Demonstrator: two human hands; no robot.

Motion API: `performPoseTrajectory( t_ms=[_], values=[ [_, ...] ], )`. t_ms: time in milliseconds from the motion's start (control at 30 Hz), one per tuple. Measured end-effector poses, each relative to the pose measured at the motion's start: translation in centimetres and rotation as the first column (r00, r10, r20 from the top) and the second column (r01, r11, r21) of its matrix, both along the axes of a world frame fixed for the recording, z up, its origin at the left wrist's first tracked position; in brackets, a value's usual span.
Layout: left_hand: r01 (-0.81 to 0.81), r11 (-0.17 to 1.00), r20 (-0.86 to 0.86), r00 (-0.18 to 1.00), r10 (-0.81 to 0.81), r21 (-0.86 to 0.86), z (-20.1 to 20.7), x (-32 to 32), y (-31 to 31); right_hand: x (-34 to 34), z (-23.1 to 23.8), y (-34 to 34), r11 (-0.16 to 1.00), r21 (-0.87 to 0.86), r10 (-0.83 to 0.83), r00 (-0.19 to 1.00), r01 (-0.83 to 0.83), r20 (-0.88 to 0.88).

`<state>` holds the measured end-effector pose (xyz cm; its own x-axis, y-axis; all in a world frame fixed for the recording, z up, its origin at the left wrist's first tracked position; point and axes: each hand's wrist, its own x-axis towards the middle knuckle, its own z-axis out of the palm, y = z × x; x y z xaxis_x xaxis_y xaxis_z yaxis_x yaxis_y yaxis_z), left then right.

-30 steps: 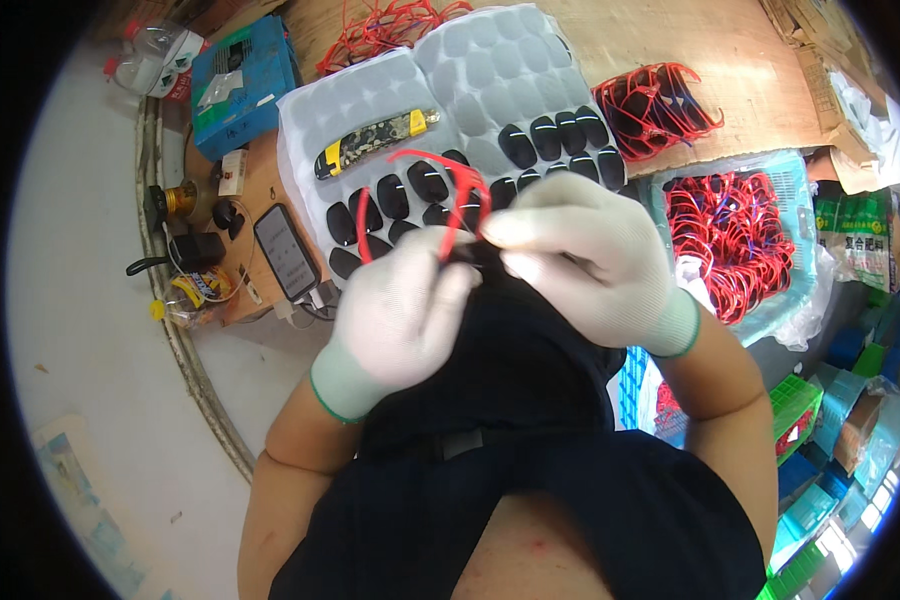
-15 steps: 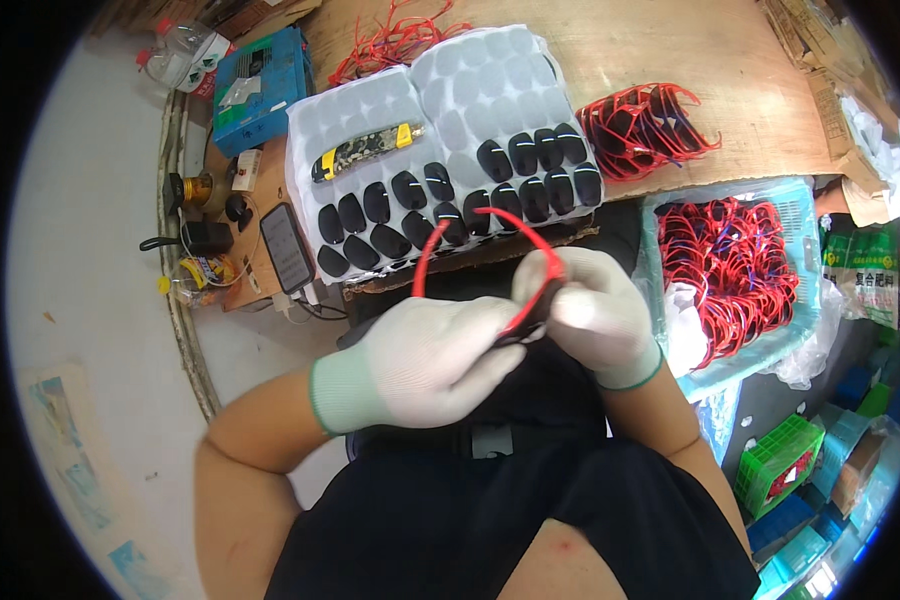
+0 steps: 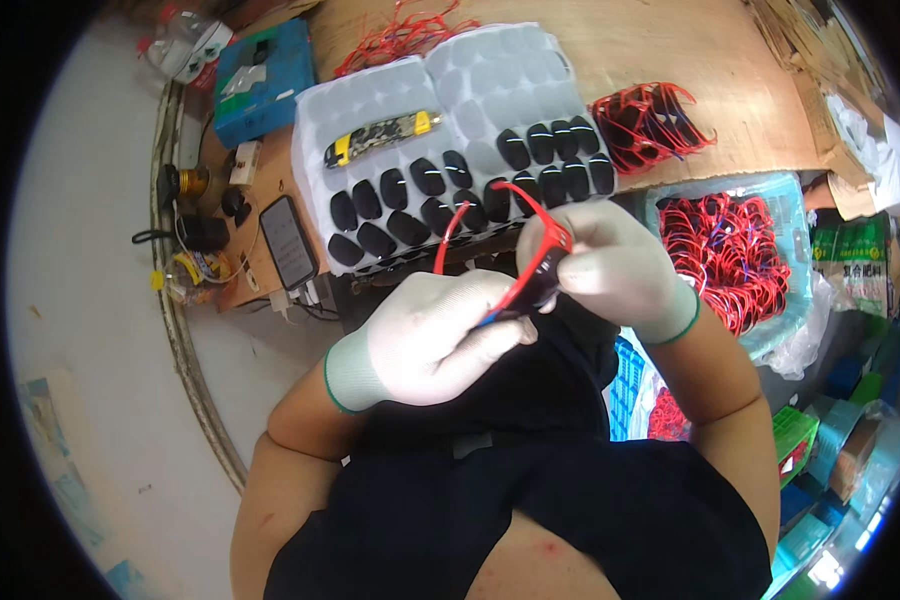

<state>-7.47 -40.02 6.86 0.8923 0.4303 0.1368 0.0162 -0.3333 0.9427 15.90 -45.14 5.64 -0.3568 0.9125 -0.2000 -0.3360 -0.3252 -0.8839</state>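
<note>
Both my hands wear white knit gloves with green cuffs and hold one pair of red sunglasses [image 3: 540, 275] above my lap. My left hand [image 3: 438, 335] pinches one side of the front between thumb and fingers. At the other side, my right hand [image 3: 620, 265] has thumb and fingers closed on the frame near a dark lens. The red temple arms point away from me, toward a white lens tray [image 3: 380, 100]. Rows of dark lenses [image 3: 407, 228] stand in the tray's near part. A camouflage-patterned tool with yellow ends [image 3: 382, 137] lies across its left half.
Right of the tray sits a stack of red sunglasses [image 3: 650, 125]. A light-blue basket [image 3: 795, 215] full of red glasses stands at the right. Red frames [image 3: 405, 40] lie behind the tray. A phone [image 3: 288, 243], a blue box [image 3: 260, 85] and bottles [image 3: 185, 45] are at the left.
The sunglasses have turned so that more of the front and a dark lens show. My right hand has shifted rightward and slightly up; my left has risen a little. The whole view has shifted slightly.
</note>
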Motion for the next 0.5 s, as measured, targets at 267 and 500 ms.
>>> performPoseTrajectory(
  t_ms=[267,500],
  values=[
    [-0.097,0.991,0.052,0.993,0.102,-0.09,-1.5,-4.0,-0.1,-5.8,-4.0,-0.7,0.986,-0.095,-0.162,0.888,0.134,-0.43],
    [-0.04,0.994,-0.015,0.999,0.039,-0.106,-1.8,-6.2,-0.2,-6.9,-2.8,0.7,0.998,0.0,-0.058,0.989,0.059,-0.138]
  ],
)
